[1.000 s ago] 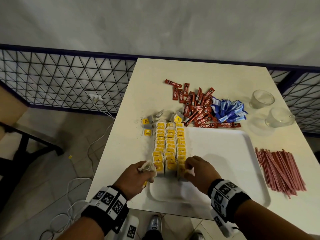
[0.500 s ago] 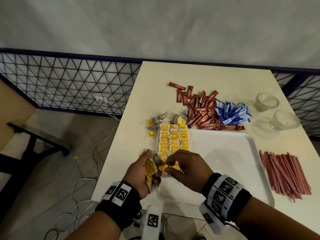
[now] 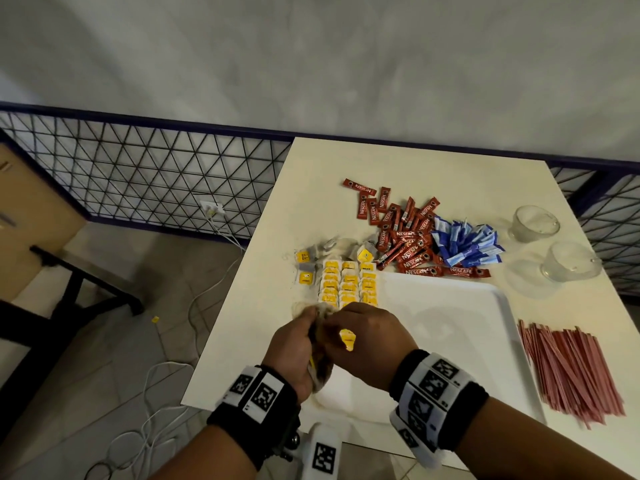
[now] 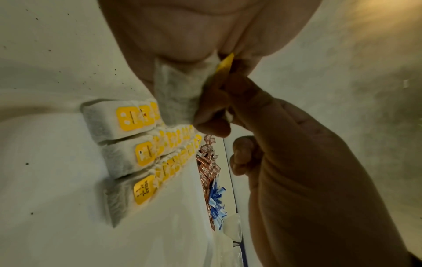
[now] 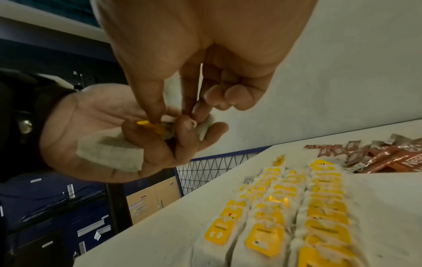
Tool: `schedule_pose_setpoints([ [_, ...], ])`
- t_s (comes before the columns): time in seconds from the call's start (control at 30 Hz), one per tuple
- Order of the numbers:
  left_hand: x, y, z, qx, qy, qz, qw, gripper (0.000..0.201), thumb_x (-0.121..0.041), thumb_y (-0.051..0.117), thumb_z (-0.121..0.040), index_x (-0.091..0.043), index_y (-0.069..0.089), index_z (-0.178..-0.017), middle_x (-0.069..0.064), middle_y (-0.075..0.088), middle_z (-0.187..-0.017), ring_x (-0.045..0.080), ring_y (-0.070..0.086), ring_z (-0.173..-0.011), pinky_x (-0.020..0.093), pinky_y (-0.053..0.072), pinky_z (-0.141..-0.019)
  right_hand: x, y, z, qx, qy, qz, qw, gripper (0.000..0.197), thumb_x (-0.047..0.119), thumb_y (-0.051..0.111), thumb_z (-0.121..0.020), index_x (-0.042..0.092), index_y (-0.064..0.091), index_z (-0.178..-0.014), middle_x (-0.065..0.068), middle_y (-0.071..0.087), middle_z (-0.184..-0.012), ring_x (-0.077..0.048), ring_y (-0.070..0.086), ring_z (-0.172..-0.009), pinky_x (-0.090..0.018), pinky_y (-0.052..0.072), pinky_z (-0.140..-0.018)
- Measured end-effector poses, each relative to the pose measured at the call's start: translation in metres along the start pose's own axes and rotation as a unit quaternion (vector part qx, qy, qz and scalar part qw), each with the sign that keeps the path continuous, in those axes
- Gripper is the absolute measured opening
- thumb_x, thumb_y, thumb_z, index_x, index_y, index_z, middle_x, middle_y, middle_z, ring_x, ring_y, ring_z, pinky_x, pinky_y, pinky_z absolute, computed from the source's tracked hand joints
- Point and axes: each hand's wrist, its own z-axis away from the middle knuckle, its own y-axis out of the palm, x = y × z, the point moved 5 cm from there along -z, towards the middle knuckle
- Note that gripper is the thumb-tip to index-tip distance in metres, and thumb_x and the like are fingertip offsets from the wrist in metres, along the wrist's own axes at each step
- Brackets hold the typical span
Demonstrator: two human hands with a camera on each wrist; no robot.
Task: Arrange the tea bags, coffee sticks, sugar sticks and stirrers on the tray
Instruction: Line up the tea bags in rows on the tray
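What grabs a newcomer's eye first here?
Probably the three neat rows of yellow-tagged tea bags at the left end of the white tray. Just nearer, the left hand grips a loose tea bag while the right hand pinches its yellow tag. Behind the tray lies a messy heap of red Nescafe sticks.

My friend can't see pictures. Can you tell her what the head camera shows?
Two hands, left hand and right hand, hold tea bags above a white tray with three tea bag rows. Coffee sticks, sugar sticks and stirrers lie on the table.
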Motion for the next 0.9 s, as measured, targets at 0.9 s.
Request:
schedule_pose_setpoints([
  [0.9,-0.025,0.021,0.02,-0.013,0.475,-0.56,0.679,0.029,-0.042,0.069,-0.082,-0.03,0.068,-0.108,-0.006,0.073,-0.096,0.014,0.066,-0.086,0.03,0.052,-0.076,-0.02,-0.033,-0.014,-0.016,0.227,-0.075,0.971,0.033,0.039,0.054,-0.091,0.018,0.053,-0.065,0.004,0.051,-0.062,-0.019,0.051,-0.068,-0.023,0.032,-0.053],
])
